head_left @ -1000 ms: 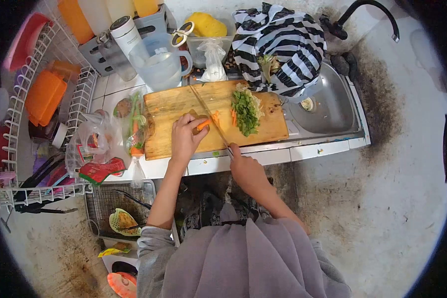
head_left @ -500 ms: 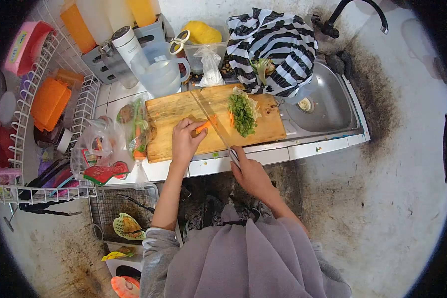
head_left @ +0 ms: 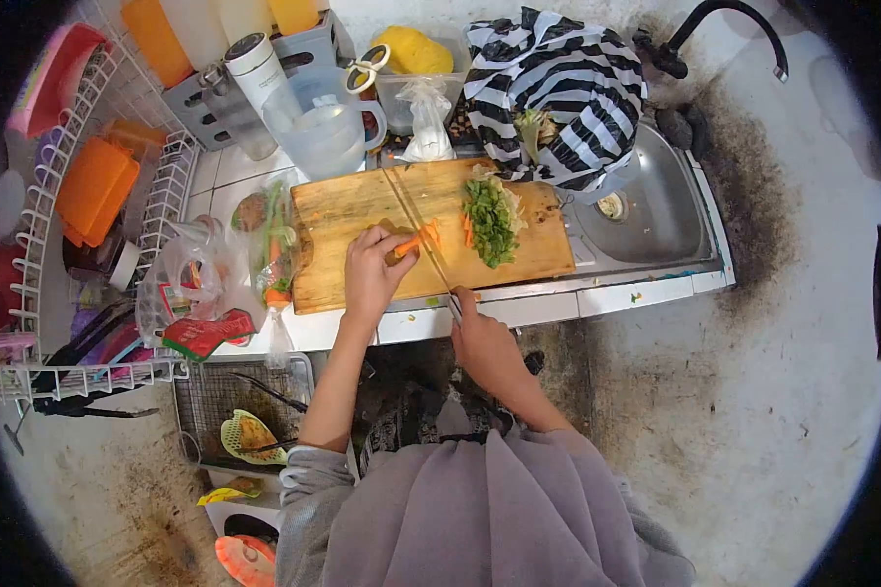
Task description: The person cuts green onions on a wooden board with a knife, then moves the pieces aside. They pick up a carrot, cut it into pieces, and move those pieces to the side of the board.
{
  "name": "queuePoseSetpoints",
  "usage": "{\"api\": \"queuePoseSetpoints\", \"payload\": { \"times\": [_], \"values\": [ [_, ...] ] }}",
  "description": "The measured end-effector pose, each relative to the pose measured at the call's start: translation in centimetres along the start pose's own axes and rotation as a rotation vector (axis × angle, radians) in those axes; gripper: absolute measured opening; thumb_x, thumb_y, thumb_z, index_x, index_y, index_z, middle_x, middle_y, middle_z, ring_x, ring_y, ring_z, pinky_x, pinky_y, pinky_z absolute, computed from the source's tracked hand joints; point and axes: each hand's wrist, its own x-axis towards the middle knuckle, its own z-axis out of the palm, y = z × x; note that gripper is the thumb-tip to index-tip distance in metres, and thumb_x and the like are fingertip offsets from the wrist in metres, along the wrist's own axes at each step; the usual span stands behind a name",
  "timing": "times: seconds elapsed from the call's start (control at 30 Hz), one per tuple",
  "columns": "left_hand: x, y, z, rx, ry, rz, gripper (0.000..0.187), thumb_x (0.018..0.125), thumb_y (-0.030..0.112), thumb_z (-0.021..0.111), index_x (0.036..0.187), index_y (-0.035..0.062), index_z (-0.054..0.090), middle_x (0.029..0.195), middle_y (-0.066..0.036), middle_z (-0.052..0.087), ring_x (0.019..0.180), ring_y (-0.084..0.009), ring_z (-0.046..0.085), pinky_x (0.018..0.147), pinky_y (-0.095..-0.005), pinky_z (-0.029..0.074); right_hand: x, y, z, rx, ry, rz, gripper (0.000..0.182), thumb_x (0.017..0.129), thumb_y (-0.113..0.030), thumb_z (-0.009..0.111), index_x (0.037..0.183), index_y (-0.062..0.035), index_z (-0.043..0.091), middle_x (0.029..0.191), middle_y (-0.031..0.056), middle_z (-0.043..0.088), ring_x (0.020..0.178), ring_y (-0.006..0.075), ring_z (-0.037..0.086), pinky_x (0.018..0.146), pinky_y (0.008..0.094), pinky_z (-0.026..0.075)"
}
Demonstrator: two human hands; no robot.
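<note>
My left hand (head_left: 370, 274) pinches a piece of carrot (head_left: 407, 247) on the wooden cutting board (head_left: 338, 220). In my right hand (head_left: 486, 342) is the handle of a long knife (head_left: 416, 223). Its blade crosses the board at a slant, against the carrot's right end, with small orange bits beside it. Right of the blade lies a pile of chopped green leaves (head_left: 490, 223), with some orange strips and pale shreds at its edges.
A striped plastic bag (head_left: 558, 98) sits by the metal sink (head_left: 661, 210) under a black faucet (head_left: 724, 20). Behind the board stand a clear jug (head_left: 328, 142) and a tub with scissors (head_left: 367, 70). Bagged vegetables (head_left: 274, 245) and a dish rack (head_left: 54, 220) are at left.
The view has shifted slightly, so the board and sink appear a little further right. Both hands keep their grips, and the knife remains at the carrot's end.
</note>
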Motion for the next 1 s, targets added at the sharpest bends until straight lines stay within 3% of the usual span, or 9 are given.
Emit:
{"api": "queuePoseSetpoints", "payload": {
  "times": [0.1, 0.17, 0.53, 0.6, 0.7, 0.8, 0.87, 0.93, 1.0],
  "values": [
    [0.0, 0.0, 0.0, 0.015, 0.020, 0.032, 0.021, 0.069, 0.009, 0.072, 0.089, 0.0009, 0.070, 0.071, -0.011, 0.054, 0.072, -0.0255, 0.054, 0.068, -0.0336, 0.043, 0.1, 0.0, 0.1, -0.048, -0.008, 0.002, 0.045, 0.084, -0.008, 0.049, 0.126, 0.0015, 0.035, 0.071, 0.0181, 0.062, 0.062, 0.0369, 0.063, 0.057, 0.0478, 0.052],
    [0.0, -0.1, 0.1, -0.006, 0.017, -0.003, 0.019, 0.068, 0.014, 0.073, 0.086, 0.0062, 0.071, 0.073, -0.008, 0.054, 0.076, -0.0262, 0.055, 0.072, -0.0379, 0.042, 0.2, 0.3, 0.6, -0.061, 0.004, -0.007, 0.046, 0.084, -0.008, 0.049, 0.127, 0.0014, 0.035, 0.070, 0.0181, 0.061, 0.062, 0.0369, 0.064, 0.056, 0.0474, 0.052],
    [-0.2, -0.2, 0.3, 0.016, 0.005, -0.008, 0.020, 0.067, 0.017, 0.074, 0.084, 0.0080, 0.071, 0.074, -0.008, 0.054, 0.077, -0.0257, 0.055, 0.072, -0.0374, 0.042, 3.4, -0.5, 0.3, -0.159, 0.069, -0.060, 0.040, 0.084, -0.006, 0.048, 0.121, 0.0053, 0.038, 0.068, 0.0176, 0.062, 0.063, 0.0357, 0.064, 0.052, 0.0460, 0.052],
    [-0.2, -0.1, 0.4, 0.021, 0.012, -0.001, 0.020, 0.067, 0.017, 0.074, 0.085, 0.0083, 0.071, 0.074, -0.008, 0.054, 0.077, -0.0256, 0.056, 0.072, -0.0374, 0.042, 3.6, -0.4, -0.7, -0.033, -0.063, 0.021, 0.040, 0.085, -0.009, 0.050, 0.121, 0.0011, 0.035, 0.073, 0.0267, 0.061, 0.070, 0.0411, 0.063, 0.061, 0.0500, 0.049],
    [-0.4, 0.3, 0.1, 0.056, 0.022, 0.028, 0.017, 0.070, 0.017, 0.072, 0.084, 0.0071, 0.071, 0.076, -0.007, 0.054, 0.079, -0.0255, 0.056, 0.073, -0.0372, 0.042, 3.8, 1.2, -0.7, 0.261, 0.075, -0.122, 0.038, 0.087, -0.012, 0.049, 0.119, 0.0027, 0.036, 0.072, 0.0270, 0.060, 0.067, 0.0447, 0.060, 0.061, 0.0511, 0.048],
    [-0.1, 0.4, -1.3, 0.041, -0.089, 0.045, 0.024, 0.072, 0.016, 0.070, 0.094, 0.0061, 0.069, 0.078, -0.009, 0.053, 0.081, -0.0264, 0.056, 0.073, -0.0363, 0.043, 2.4, 1.8, -1.3, 0.433, 0.071, -0.098, 0.036, 0.091, -0.018, 0.048, 0.120, 0.0001, 0.035, 0.071, 0.0295, 0.058, 0.070, 0.0474, 0.058, 0.064, 0.0533, 0.045],
    [0.5, -0.1, -2.6, -0.116, -0.352, 0.034, 0.037, 0.074, 0.014, 0.069, 0.110, 0.0058, 0.064, 0.082, -0.009, 0.052, 0.082, -0.0249, 0.055, 0.073, -0.0352, 0.045, 1.1, 1.9, -1.2, 0.453, 0.060, -0.073, 0.036, 0.092, -0.020, 0.047, 0.120, -0.0009, 0.035, 0.071, 0.0296, 0.058, 0.070, 0.0475, 0.058, 0.063, 0.0540, 0.044],
    [1.6, -0.2, -3.6, -0.175, -0.424, 0.074, 0.043, 0.074, 0.014, 0.069, 0.115, 0.0062, 0.061, 0.086, -0.009, 0.052, 0.080, -0.0240, 0.055, 0.073, -0.0349, 0.045, 0.0, 1.4, -1.4, 0.471, 0.048, -0.053, 0.036, 0.093, -0.022, 0.047, 0.121, -0.0019, 0.035, 0.070, 0.0297, 0.058, 0.070, 0.0475, 0.058, 0.062, 0.0547, 0.043],
    [2.9, -0.6, -4.0, -0.234, -0.495, 0.120, 0.048, 0.074, 0.014, 0.070, 0.120, 0.0066, 0.057, 0.089, -0.009, 0.053, 0.078, -0.0231, 0.055, 0.073, -0.0345, 0.046, -0.8, 0.8, -1.7, 0.529, -0.051, 0.089, 0.037, 0.094, -0.023, 0.046, 0.122, -0.0022, 0.035, 0.069, 0.0299, 0.058, 0.069, 0.0482, 0.058, 0.062, 0.0547, 0.044]
  ]
}}
